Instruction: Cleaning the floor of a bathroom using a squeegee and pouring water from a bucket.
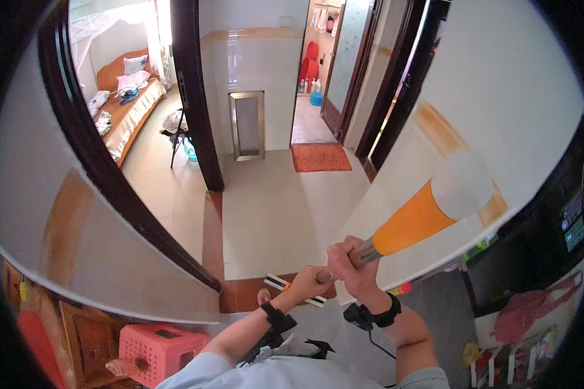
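Observation:
Both my hands are wrapped around the metal pole (367, 250) of a long-handled floor mop or squeegee. My left hand (307, 286) grips it lower in the picture, close in front of my body. Just up the pole, my right hand (353, 267) holds on below the orange handle sleeve (413, 221), which ends in a pale rounded tip (462, 187) tilted toward the right wall. On the floor beneath my left hand lies the flat white-and-black head (274, 280), partly hidden by the hand and forearm. A dark strap circles each wrist.
A dark door frame (199, 97) opens on the left to a room with a wooden bed (141, 104). Ahead, a red mat (321, 157) lies before a bathroom doorway. A pink plastic stool (151, 352) stands at my lower left. The right wall (506, 97) is close beside the pole's tip.

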Available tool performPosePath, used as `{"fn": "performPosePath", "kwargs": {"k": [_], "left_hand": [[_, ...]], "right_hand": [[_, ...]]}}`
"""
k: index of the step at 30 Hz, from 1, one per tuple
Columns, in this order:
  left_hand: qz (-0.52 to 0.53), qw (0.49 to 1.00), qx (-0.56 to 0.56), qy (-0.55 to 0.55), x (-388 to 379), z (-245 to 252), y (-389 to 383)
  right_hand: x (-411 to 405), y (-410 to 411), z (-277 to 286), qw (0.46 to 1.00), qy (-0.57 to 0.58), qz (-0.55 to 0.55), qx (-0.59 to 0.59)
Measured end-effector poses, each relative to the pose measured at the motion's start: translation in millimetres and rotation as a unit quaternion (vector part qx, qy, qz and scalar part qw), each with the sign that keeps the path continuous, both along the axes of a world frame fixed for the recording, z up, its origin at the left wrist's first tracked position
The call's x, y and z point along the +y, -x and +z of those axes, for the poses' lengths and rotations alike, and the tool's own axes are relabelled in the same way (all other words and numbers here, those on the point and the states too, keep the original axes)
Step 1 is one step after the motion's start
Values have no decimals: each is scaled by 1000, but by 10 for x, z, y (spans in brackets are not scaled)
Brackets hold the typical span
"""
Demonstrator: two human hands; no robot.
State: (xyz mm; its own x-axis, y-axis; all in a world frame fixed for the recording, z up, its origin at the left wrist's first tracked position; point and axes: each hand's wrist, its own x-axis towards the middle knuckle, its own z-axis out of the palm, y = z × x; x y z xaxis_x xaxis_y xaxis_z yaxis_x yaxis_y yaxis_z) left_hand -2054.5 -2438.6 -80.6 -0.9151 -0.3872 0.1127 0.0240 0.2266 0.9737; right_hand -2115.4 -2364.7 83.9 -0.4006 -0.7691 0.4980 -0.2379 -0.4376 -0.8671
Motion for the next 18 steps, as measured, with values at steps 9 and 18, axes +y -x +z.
{"fn": "performPosePath", "kwargs": {"k": [9,18], "left_hand": [[-1,998,-19,64,-1670,-85,1288],[-61,993,51,83,-3105,101,2638]], "right_hand": [[-1603,1302,-272,997,24,34,-72],[-2894,2498,-107,990,109,-48,-74]]}}
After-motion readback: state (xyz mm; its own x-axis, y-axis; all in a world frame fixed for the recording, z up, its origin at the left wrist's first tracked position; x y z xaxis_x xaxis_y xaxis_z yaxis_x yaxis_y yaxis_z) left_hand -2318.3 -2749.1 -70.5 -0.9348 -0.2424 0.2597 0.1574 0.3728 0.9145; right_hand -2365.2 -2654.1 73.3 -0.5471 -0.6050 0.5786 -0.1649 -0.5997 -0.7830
